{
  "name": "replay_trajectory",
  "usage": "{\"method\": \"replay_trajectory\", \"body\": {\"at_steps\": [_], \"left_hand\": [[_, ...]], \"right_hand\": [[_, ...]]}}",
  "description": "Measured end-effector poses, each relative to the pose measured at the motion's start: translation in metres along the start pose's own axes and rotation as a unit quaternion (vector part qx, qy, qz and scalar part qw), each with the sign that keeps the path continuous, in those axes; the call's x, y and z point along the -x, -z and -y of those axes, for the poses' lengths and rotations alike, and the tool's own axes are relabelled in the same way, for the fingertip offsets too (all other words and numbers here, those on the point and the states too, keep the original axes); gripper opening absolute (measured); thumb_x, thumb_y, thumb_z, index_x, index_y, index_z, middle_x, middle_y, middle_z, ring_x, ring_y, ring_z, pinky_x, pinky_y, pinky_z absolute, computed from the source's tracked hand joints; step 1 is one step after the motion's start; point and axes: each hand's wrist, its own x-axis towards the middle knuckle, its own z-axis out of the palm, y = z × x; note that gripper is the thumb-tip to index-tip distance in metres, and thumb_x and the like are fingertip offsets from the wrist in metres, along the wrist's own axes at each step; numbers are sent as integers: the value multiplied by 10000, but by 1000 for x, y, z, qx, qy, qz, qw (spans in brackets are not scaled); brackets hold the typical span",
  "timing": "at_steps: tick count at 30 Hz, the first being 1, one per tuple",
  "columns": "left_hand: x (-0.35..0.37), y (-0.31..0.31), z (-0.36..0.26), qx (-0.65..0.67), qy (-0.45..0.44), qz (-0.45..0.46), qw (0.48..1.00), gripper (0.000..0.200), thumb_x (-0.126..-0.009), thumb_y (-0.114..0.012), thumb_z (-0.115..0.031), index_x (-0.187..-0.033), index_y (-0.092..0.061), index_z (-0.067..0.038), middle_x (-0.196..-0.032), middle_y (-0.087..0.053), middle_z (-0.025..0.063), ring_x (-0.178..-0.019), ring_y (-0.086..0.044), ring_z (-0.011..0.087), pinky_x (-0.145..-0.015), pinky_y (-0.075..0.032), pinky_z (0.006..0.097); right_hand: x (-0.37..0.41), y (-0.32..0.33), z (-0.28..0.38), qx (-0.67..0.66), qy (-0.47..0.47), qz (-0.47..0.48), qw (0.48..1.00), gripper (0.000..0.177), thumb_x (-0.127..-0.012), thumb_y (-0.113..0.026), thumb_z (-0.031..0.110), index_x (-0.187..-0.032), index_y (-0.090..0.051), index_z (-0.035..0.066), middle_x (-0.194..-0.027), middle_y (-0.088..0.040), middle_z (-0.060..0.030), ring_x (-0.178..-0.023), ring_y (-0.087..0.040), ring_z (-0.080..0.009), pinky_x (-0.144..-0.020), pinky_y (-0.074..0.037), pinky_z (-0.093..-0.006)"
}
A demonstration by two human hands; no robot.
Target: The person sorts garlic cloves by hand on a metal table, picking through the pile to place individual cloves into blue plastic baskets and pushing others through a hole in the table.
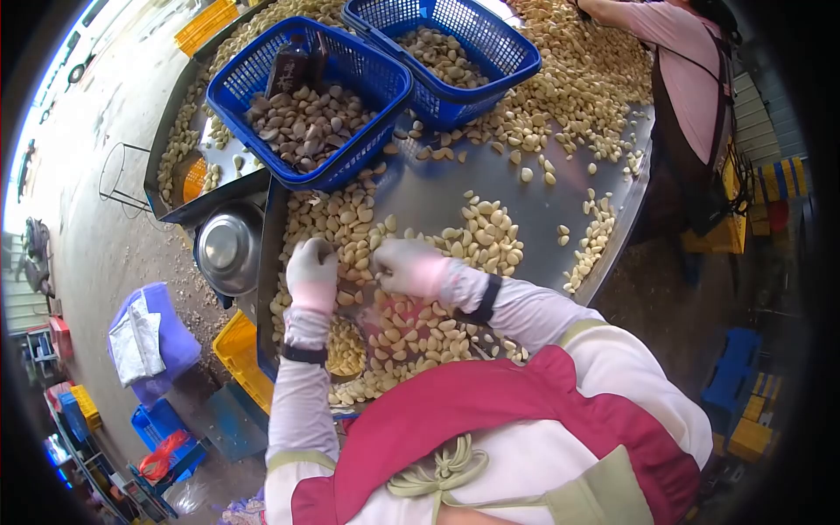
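My left hand point(312, 273), in a pale glove, is curled over pale peeled garlic cloves point(353, 210) near the left side of the metal table point(420, 188). Close by on its right is my right hand point(409, 267), also gloved, with the fingers drawn in. What either hand holds, if anything, is hidden or too blurred to make out. A small heap of garlic cloves point(486, 234) lies beyond my right hand. More cloves are spread between my forearms and the apron, around a hole in the table with cloves point(346, 350) in it.
Ahead stand two blue baskets with brownish cloves; the left basket point(262, 157) also holds a dark bottle point(289, 70). A large clove pile point(577, 61) covers the far right, beside another person point(691, 87). A metal bowl point(229, 249) and yellow crate point(241, 359) stand left.
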Motion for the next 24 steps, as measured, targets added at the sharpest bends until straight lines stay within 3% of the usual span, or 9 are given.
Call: {"method": "replay_trajectory", "body": {"at_steps": [1,2,4,7,10,17,20,23,24], "left_hand": [[5,3,-12,169,50,26,984,109,-790,-709,-58,-898,-705,-45,-842,-673,129,-767,-667,231,-721,-528,336],[9,0,-29,235,53,72,968,134,-793,-708,-41,-926,-711,-28,-847,-682,125,-774,-670,220,-730,-527,315],[14,4,-68,320,83,95,939,159,-802,-701,-14,-960,-716,2,-877,-694,115,-783,-671,207,-742,-524,293],[-13,-7,-32,-45,-35,13,998,114,-827,-720,-135,-926,-746,-86,-854,-676,92,-796,-675,290,-714,-537,382],[-20,-12,-23,-188,-66,79,977,102,-853,-650,-181,-891,-728,-126,-881,-652,108,-818,-665,334,-710,-542,441],[-23,0,-28,-264,-40,198,943,164,-854,-663,-151,-995,-687,-71,-985,-685,128,-880,-698,316,-756,-565,396],[1,-3,-47,272,21,183,944,293,-782,-757,-91,-1058,-695,-16,-948,-691,126,-816,-672,233,-763,-532,322],[22,-1,-55,237,42,170,955,246,-818,-731,-68,-1060,-708,-36,-911,-707,79,-845,-677,172,-760,-531,296],[28,2,-48,236,43,172,955,246,-818,-731,-68,-1060,-708,-36,-911,-707,79,-845,-677,172,-760,-531,296]], "right_hand": [[-1,11,1,1,1,1,1000,122,-824,-617,110,-917,-657,42,-917,-645,-111,-845,-674,-269,-635,-569,-374],[2,22,5,-291,-134,15,947,191,-849,-608,129,-1026,-639,65,-943,-659,-94,-806,-679,-240,-600,-567,-362],[6,23,1,-662,-248,31,707,306,-900,-604,174,-1188,-571,76,-987,-659,-30,-725,-669,-178,-522,-557,-311],[-14,21,-18,-271,-165,-71,946,311,-918,-599,205,-1190,-568,57,-1048,-654,-137,-838,-686,-250,-703,-563,-398],[-21,12,-41,83,-82,-100,988,300,-931,-619,221,-1194,-577,83,-1022,-664,-142,-873,-666,-351,-786,-532,-448],[-9,38,-39,63,-136,-5,989,230,-937,-598,264,-978,-612,39,-881,-679,-171,-846,-666,-358,-812,-533,-431],[11,51,-25,-313,-206,18,927,246,-909,-649,284,-923,-598,43,-760,-635,-9,-704,-611,-88,-611,-502,-278],[31,44,5,-534,-261,68,801,224,-896,-650,273,-933,-649,52,-749,-636,15,-702,-604,-93,-621,-500,-270],[35,16,-9,-391,-180,78,899,230,-908,-655,288,-991,-686,76,-790,-653,-15,-729,-632,-100,-646,-526,-287]]}}
